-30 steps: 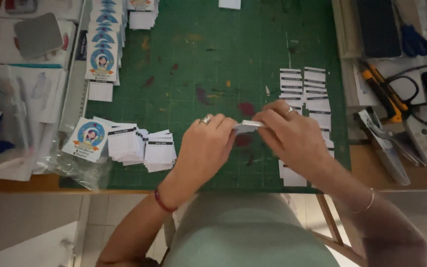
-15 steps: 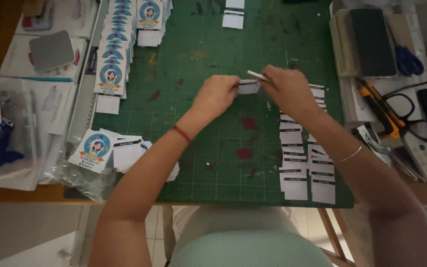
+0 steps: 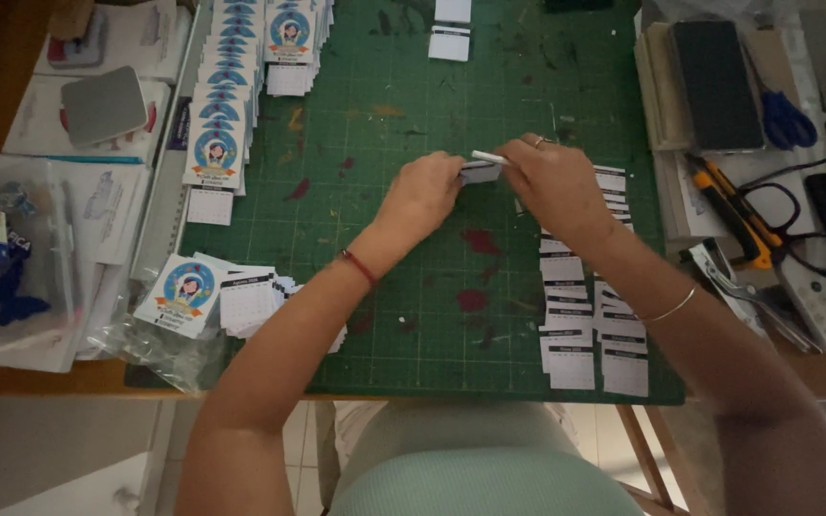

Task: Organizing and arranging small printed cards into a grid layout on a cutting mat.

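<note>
Both hands meet over the middle of the green mat (image 3: 384,124). My left hand (image 3: 424,196) and my right hand (image 3: 556,186) pinch a small stack of slips (image 3: 481,172) between them, fingers closed on its two ends, and the stack hangs just above the mat. A thin white stick (image 3: 489,157) pokes out from the top of my right fingers; I cannot tell how it is held. Under my right forearm, white slips (image 3: 585,325) lie in rows down to the mat's near edge. By my left elbow sits a loose heap of round-printed cards (image 3: 188,291), partly on a clear bag (image 3: 155,349). More such cards (image 3: 227,105) run in a column along the mat's left side. On the counter (image 3: 40,380) to the right lie a yellow knife (image 3: 733,205), blue scissors (image 3: 788,119) and a dark slab (image 3: 714,81).
</note>
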